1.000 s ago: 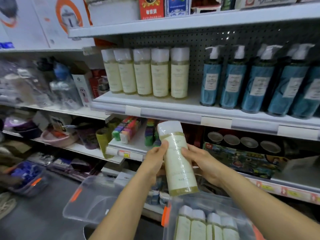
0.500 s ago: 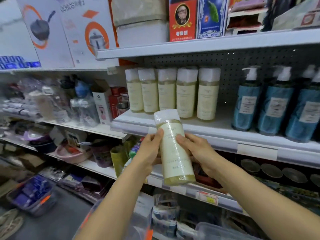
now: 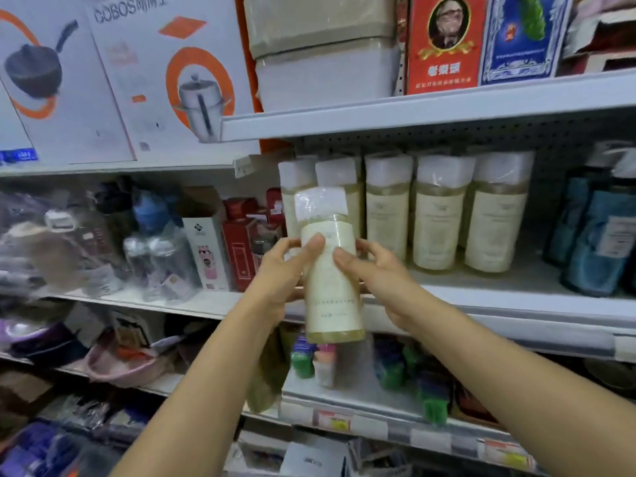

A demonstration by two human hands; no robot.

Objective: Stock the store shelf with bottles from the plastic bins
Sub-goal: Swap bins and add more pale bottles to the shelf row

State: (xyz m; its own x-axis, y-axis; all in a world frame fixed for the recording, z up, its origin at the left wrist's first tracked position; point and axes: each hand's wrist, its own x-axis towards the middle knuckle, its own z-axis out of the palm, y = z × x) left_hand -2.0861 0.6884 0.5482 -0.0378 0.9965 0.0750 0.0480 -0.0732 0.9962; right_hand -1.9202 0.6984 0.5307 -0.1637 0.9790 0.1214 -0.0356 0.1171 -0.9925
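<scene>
So you've got one cream bottle up in the air with both hands wrapped around it. Your left hand grips it from the left and your right hand from the right. Both thumbs lie across the front label and nearly meet in the middle. The bottle is close to upright, top leaning a touch left, with a white cap under clear plastic wrap. It isn't resting on anything. Its bottom hangs just below the front lip of the shelf, and its top half overlaps the stock behind it.

On that shelf there's a row of matching cream bottles standing side by side, and the one you're holding covers part of the two on the left end. Right of the row stand some blue pump bottles, a bit blurry. The bay to the left has bagged items and a white carton next to some red boxes. Up top are big cookware boxes and a red box.
</scene>
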